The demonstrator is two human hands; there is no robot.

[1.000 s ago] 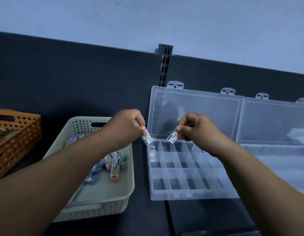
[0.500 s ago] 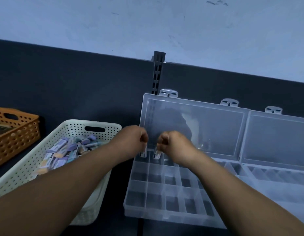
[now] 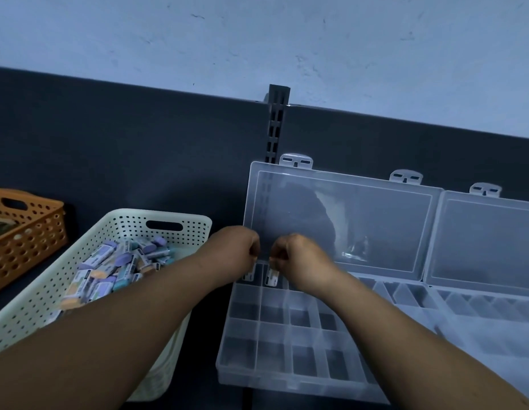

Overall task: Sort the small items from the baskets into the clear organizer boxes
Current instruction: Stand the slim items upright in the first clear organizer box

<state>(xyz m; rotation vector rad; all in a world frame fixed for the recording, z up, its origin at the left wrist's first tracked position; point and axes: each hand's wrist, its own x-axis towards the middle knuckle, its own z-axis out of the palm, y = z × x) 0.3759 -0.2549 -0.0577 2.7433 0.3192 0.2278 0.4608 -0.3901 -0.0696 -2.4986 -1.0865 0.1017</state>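
Head view looks down on my two hands, held close together but apart over the back left corner of the nearer organizer box (image 3: 286,380). The fingers (image 3: 255,253) of my left hand (image 3: 233,255) are curled in narrow and pinch the left eraser (image 3: 249,275), a small sleeved block hanging upright into the corner compartment of the back row. My right hand (image 3: 298,261) is curled the same way and pinches the right eraser (image 3: 272,276) upright in the compartment just beside it. I cannot tell whether either eraser touches the compartment floor.

The box's other visible compartments hold nothing that I can make out. Its clear lid (image 3: 360,220) stands open behind my hands. A second organizer box (image 3: 479,315), also open, sits touching it on the right.

To the left, just beside the first box, a white perforated basket (image 3: 180,223) holds a heap of pastel erasers (image 3: 109,270); my left forearm crosses over its near corner. Farther left, an orange basket (image 3: 29,232) is cut off by the edge. All of this rests on the dark table (image 3: 208,335). A slotted post (image 3: 277,122) rises behind the lid, against a pale wall (image 3: 257,39).
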